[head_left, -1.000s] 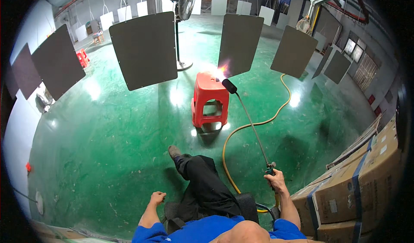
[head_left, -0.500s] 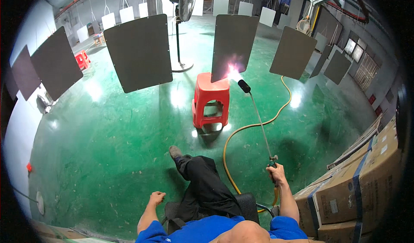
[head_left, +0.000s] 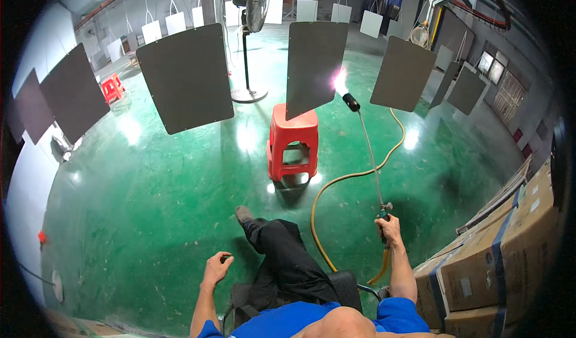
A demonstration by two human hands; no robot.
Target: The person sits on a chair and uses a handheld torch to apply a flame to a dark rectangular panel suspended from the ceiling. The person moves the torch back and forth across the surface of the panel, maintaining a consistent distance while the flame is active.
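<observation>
One torch handle [head_left: 384, 216], clasped in right hand [head_left: 390, 228], left hand [head_left: 216, 268] loosely curled

The head-worn fisheye view — from just above the wearer's lap [head_left: 291, 263] — looks down and forward across the green floor [head_left: 150, 218], rimmed in black.

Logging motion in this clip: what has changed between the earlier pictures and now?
The torch swung right and slightly upward in view; its flame went from the stool-top area to the right edge of the dark panel. That panel shifted left. Nothing was taken or let go: the right hand still grips the torch. The red stool stayed roughly put.
</observation>
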